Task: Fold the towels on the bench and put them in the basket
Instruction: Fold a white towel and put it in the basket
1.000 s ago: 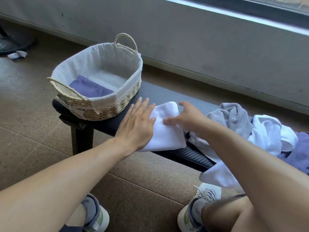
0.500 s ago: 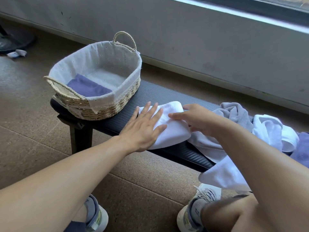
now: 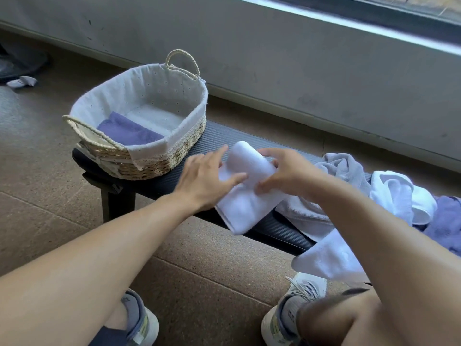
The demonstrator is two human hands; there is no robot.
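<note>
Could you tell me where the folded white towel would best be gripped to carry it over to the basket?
Probably across its two long edges near the middle, one hand on each side, as the left hand and right hand already sit. The folded white towel is a soft, narrow stack overhanging the bench edge, so squeezing both sides should keep the layers together on the way to the basket.

Brown speckled floor (image 3: 45, 196) is running under the whole scene. Grey wall (image 3: 299, 71) is standing behind, window ledge (image 3: 349, 18) above. Two grey sneakers (image 3: 294, 308) are resting at the floor's near edge. Small white scrap (image 3: 22, 81) is lying far left.
</note>
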